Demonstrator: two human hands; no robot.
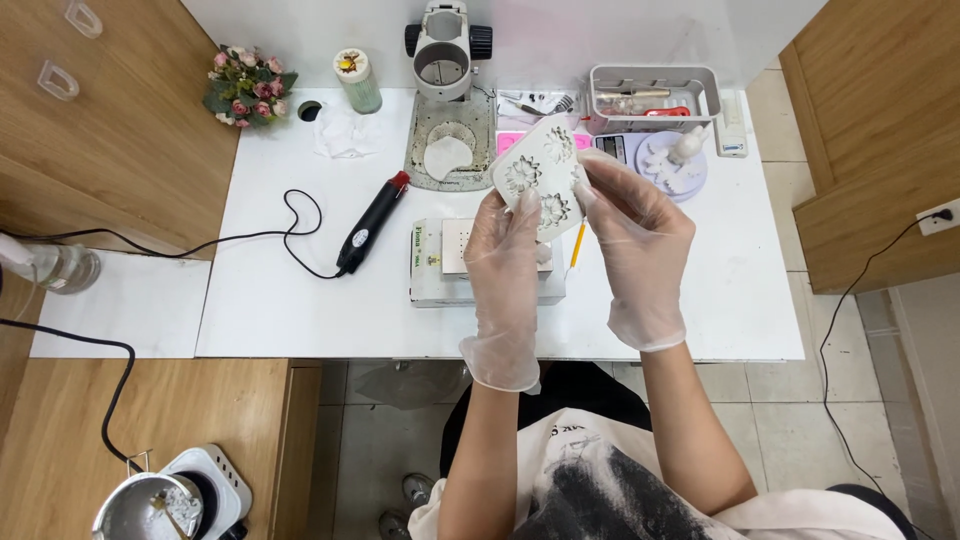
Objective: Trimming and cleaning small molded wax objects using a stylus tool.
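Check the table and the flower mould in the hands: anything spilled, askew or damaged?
Nothing spilled or damaged that I can see. Both gloved hands, left hand and right hand, hold the white flower mould tilted. The heat gun lies diagonally, its cord looped loosely.

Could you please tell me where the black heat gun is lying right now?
In the head view, the black heat gun lies on the white table, left of the gloved left hand and the white box, below the microscope base.

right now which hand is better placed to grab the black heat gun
Left. The heat gun lies on the table left of both hands, nearer the left hand. The right hand would have to cross over. Both now hold the mold.
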